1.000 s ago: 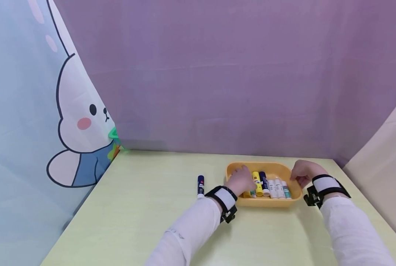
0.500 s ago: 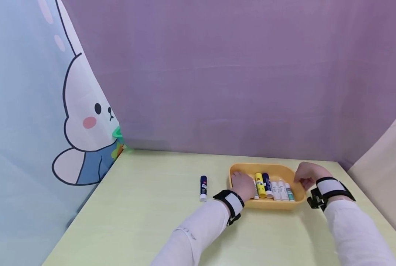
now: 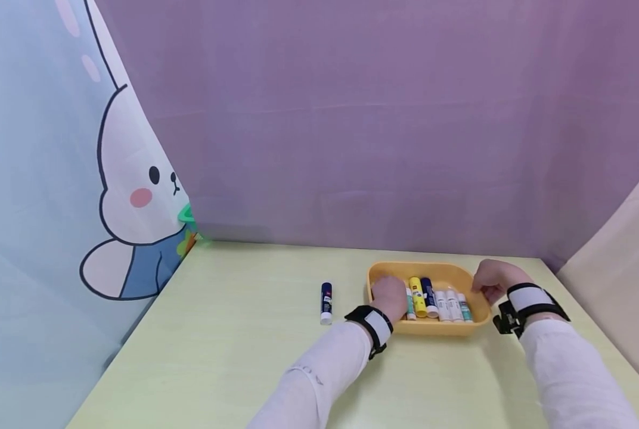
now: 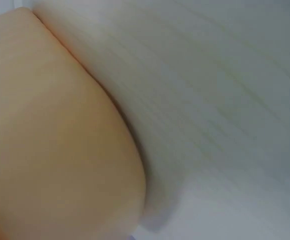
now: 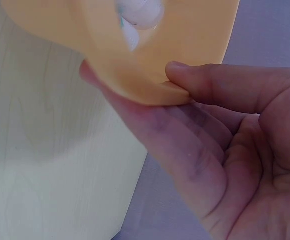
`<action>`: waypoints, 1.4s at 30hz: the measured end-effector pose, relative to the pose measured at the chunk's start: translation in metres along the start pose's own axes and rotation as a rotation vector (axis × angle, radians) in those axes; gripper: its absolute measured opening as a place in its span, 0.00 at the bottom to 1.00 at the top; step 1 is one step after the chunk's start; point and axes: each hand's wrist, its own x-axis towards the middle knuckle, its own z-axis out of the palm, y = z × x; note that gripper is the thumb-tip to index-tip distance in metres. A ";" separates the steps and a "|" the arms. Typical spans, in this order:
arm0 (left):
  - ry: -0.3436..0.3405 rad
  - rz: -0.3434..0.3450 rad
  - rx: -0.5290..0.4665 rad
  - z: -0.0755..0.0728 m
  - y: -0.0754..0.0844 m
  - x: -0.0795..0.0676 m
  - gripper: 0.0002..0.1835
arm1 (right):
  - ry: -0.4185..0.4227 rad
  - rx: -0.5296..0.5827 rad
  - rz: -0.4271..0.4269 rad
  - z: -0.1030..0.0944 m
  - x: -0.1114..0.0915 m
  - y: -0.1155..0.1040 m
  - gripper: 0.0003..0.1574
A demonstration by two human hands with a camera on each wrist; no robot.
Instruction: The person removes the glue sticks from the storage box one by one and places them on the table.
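An orange plastic tray (image 3: 437,329) holds a row of glue sticks. Among them are a yellow stick (image 3: 418,297), a navy one (image 3: 429,297), white ones (image 3: 453,305) and a teal-labelled one (image 3: 465,307). My left hand (image 3: 389,296) reaches down into the tray's left end, beside another teal-and-white stick (image 3: 410,304); its fingers are hidden. Only the tray's outer wall (image 4: 60,135) and table show in the left wrist view. With thumb and fingers, my right hand (image 5: 200,145) pinches the tray's right rim.
Left of the tray, a navy glue stick (image 3: 326,302) with a white end lies alone on the pale table (image 3: 233,333). A purple cloth (image 3: 351,131) hangs behind the table, and a cloth with a cartoon rabbit (image 3: 137,208) hangs at the left.
My left hand has lowered into the tray's left end, covering a yellow stick and uncovering the teal-and-white one. The right hand keeps its grip on the rim. The head view shifted slightly.
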 end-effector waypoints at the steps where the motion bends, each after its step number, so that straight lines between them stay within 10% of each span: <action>1: 0.005 0.007 -0.025 0.000 0.000 0.001 0.08 | 0.000 0.001 0.003 0.000 0.000 0.000 0.10; 29: -0.004 0.093 -0.257 -0.005 -0.014 -0.002 0.07 | 0.002 0.015 0.019 0.000 0.000 -0.002 0.09; 42: -0.020 0.136 -0.472 -0.036 -0.032 -0.023 0.16 | 0.008 -0.001 0.005 0.000 0.003 0.002 0.07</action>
